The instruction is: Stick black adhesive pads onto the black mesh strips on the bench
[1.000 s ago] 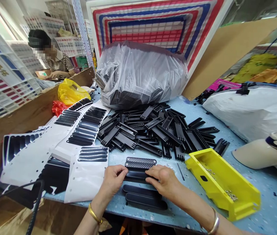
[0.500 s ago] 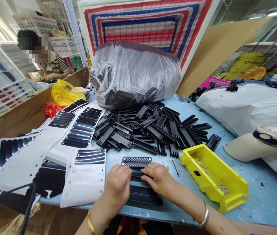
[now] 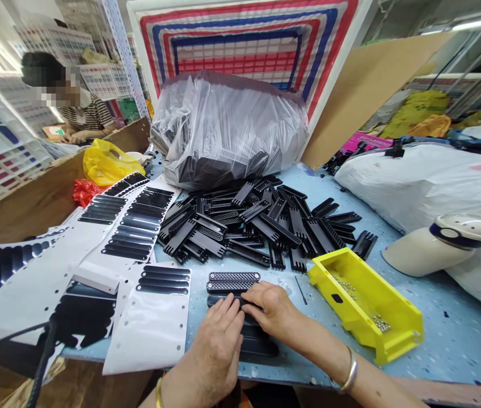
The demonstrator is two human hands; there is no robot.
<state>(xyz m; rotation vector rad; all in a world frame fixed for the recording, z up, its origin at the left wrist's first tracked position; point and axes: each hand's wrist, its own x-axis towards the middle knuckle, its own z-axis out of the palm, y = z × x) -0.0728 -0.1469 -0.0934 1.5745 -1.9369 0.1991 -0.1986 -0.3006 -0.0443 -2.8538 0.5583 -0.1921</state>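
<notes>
My left hand (image 3: 218, 343) lies flat, fingers stretched forward and side by side, on dark strips near the table's front edge. Beside it my right hand (image 3: 272, 306) has its fingers bent together at the right end of a black strip (image 3: 215, 300); what lies between its fingertips is hidden. Just beyond the hands is a black piece with a textured top (image 3: 232, 281) and small screws at its left end. A wider dark piece (image 3: 260, 345) shows partly beneath and between my hands. White sheets with black strips (image 3: 164, 279) lie to the left.
Black slotted parts (image 3: 240, 224) are piled mid-table. A yellow tray (image 3: 368, 306) with small metal bits stands right, near a cream bottle (image 3: 427, 252) and white sack (image 3: 436, 175). A filled plastic bag (image 3: 227, 130) is behind the pile. A person (image 3: 81, 116) sits back left.
My left hand has gone from a pinch to lying flat and has moved slightly right and down. The nearest white sheet has shifted and turned. My right hand stays at the strip's right end.
</notes>
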